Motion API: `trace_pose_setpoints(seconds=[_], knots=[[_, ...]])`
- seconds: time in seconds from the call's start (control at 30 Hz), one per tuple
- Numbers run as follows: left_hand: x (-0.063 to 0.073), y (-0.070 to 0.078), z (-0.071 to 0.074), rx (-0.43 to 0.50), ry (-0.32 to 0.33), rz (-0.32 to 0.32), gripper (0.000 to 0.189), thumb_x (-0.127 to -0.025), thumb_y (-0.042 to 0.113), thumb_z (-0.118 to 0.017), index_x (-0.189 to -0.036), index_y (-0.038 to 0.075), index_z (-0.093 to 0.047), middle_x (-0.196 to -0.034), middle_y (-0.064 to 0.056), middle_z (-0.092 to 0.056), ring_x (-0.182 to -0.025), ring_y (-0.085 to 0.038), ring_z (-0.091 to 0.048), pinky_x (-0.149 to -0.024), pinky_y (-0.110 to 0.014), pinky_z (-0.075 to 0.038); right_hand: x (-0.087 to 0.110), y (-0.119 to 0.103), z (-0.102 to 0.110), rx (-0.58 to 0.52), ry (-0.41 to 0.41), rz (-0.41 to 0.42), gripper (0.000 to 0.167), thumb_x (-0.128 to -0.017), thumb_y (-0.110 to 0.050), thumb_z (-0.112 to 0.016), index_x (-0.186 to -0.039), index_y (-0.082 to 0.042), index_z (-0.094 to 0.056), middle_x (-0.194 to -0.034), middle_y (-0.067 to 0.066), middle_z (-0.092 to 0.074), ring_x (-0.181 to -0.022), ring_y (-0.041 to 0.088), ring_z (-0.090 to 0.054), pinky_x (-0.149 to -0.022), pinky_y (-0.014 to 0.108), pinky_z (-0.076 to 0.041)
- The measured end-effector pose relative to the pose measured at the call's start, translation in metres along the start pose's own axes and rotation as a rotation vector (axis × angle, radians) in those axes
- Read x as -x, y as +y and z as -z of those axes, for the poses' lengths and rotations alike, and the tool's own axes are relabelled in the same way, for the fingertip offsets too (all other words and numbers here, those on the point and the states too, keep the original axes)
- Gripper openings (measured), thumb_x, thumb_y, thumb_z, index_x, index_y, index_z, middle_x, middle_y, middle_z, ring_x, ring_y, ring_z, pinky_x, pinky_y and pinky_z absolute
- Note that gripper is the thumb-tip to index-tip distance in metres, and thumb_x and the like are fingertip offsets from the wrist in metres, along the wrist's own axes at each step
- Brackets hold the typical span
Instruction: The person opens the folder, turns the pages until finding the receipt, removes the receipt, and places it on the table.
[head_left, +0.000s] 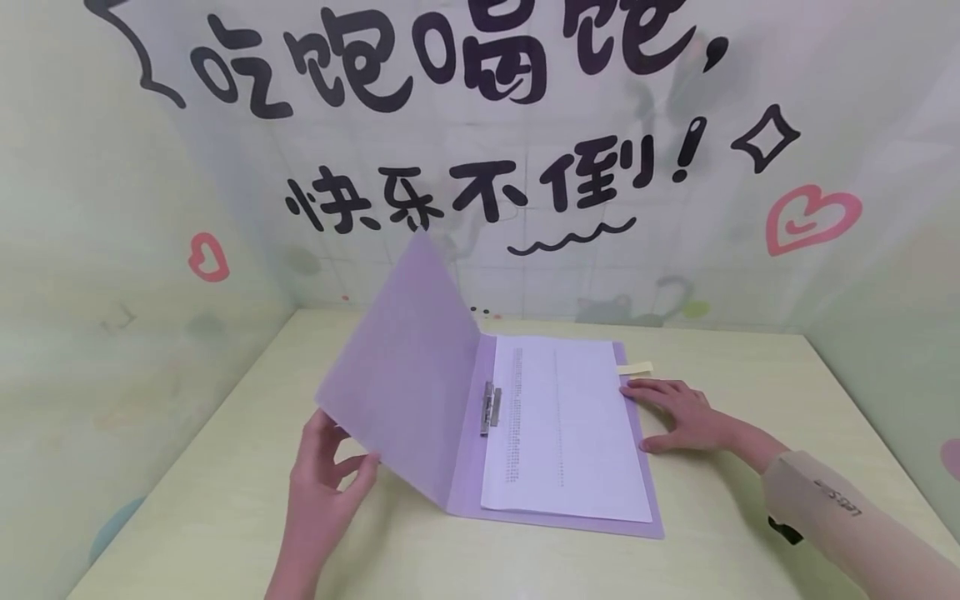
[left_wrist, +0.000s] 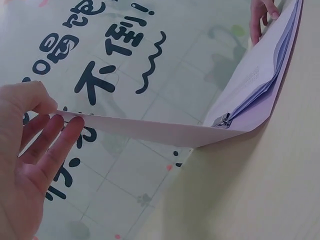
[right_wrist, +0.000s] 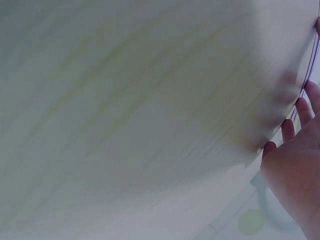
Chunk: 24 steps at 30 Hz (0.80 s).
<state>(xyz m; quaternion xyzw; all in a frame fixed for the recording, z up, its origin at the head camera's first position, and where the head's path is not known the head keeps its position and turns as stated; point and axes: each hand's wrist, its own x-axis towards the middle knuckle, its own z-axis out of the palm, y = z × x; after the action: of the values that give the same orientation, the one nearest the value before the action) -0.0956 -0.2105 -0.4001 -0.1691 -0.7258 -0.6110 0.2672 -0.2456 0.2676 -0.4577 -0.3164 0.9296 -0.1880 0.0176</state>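
A light purple clip folder (head_left: 468, 492) lies on the table with its front cover (head_left: 408, 375) raised at a slant on the left. My left hand (head_left: 326, 479) pinches that cover near its lower outer edge; in the left wrist view the thumb and fingertips (left_wrist: 76, 122) meet at the edge. Inside, a stack of printed white paper (head_left: 592, 425) lies by a metal clip (head_left: 490, 408) at the spine. On the right, my right hand (head_left: 686, 417) rests with spread, relaxed fingers touching the folder's right edge. A pale yellow tab (head_left: 636, 368) sticks out just above those fingers.
The pale wood-grain table (head_left: 247, 467) meets a light wall (head_left: 525, 283) with large black characters and pink hearts at the back. Walls also stand at both sides. A dark object (head_left: 785, 531) shows beneath my right sleeve.
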Motion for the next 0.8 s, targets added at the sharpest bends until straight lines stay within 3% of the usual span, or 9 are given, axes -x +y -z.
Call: trace_pose_setpoints(seconds=[0.27, 0.4, 0.67, 0.8], knots=[[-0.005, 0.004, 0.027, 0.197, 0.127, 0.059, 0.086, -0.077, -0.035, -0.050, -0.152, 0.000, -0.027, -0.128, -0.001, -0.051, -0.102, -0.009, -0.058, -0.071, -0.021, -0.060, 0.000, -0.002, 0.000, 0.004, -0.006, -0.010, 0.082, -0.079, -0.049, -0.076, -0.146, -0.013, -0.046, -0.152, 0.015, -0.041, -0.129, 0.049, -0.039, -0.089, 0.067, -0.037], [-0.006, 0.005, 0.037, 0.193, 0.164, 0.110, 0.086, -0.076, -0.036, -0.050, -0.151, -0.002, -0.028, -0.125, -0.001, -0.054, -0.098, -0.010, -0.061, -0.068, -0.025, -0.061, 0.001, -0.006, 0.002, -0.007, -0.008, -0.019, 0.082, -0.079, -0.049, -0.076, -0.145, -0.012, -0.046, -0.152, 0.017, -0.041, -0.129, 0.050, -0.038, -0.090, 0.068, -0.036], [-0.008, 0.004, 0.054, 0.164, 0.143, 0.148, 0.076, -0.077, -0.034, -0.052, -0.145, -0.008, -0.033, -0.124, -0.001, -0.058, -0.095, -0.008, -0.064, -0.071, -0.024, -0.061, 0.003, -0.006, 0.003, -0.005, -0.012, -0.036, 0.082, -0.079, -0.049, -0.076, -0.146, -0.013, -0.046, -0.153, 0.016, -0.040, -0.129, 0.048, -0.038, -0.091, 0.063, -0.036], [-0.008, 0.003, 0.064, 0.117, 0.173, 0.198, 0.073, -0.076, -0.033, -0.056, -0.143, -0.008, -0.038, -0.119, 0.001, -0.061, -0.089, -0.006, -0.067, -0.073, -0.021, -0.060, 0.002, -0.004, 0.002, -0.011, -0.012, -0.029, 0.081, -0.080, -0.050, -0.075, -0.146, -0.014, -0.045, -0.153, 0.014, -0.040, -0.130, 0.048, -0.038, -0.091, 0.063, -0.035]])
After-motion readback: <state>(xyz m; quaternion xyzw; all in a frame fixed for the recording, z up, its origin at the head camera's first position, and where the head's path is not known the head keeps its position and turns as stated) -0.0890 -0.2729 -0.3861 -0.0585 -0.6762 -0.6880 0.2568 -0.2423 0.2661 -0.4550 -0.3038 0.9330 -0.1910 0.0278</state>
